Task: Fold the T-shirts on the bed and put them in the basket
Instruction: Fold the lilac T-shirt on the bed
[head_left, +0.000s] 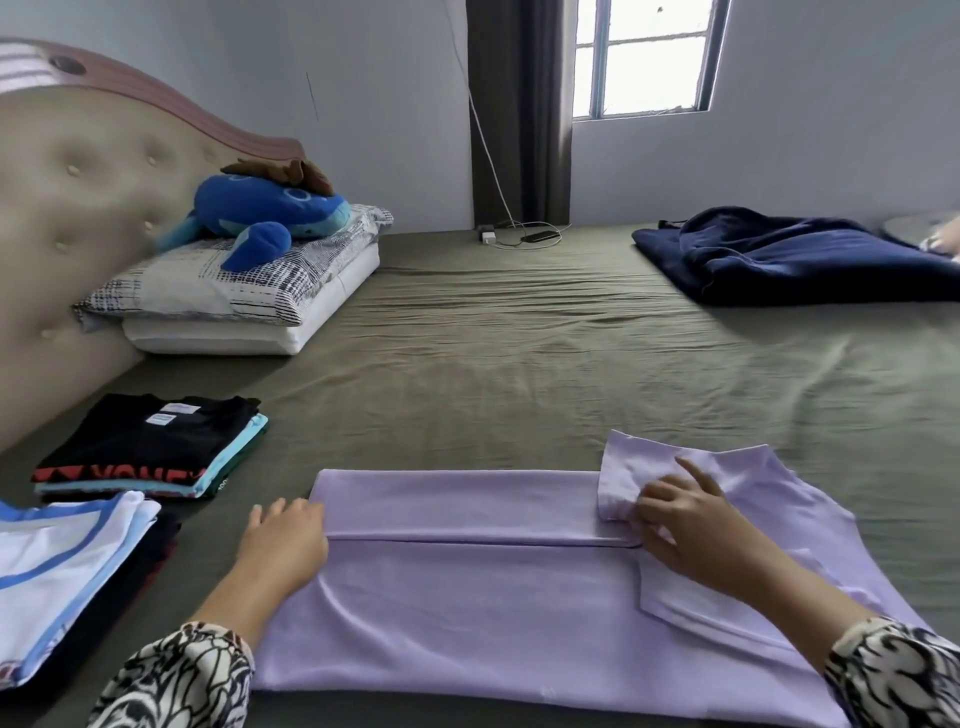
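A lilac T-shirt (467, 597) lies flat across the near part of the bed, its far long side folded over toward me and one sleeve turned back at the right. My left hand (285, 540) rests flat on the shirt's left end, fingers straight. My right hand (680, 525) presses on the folded sleeve at the right end, index finger stretched out. A stack of folded T-shirts with a black one on top (150, 447) sits at the left. A second stack topped by a white and blue shirt (57, 577) lies nearer to me. No basket is in view.
The bed has an olive sheet (519, 353). Pillows (234, 306) with a blue plush toy (260, 213) lie by the padded headboard (67, 208). A dark blue blanket (789, 260) lies far right. A phone and charger (519, 236) sit by the wall.
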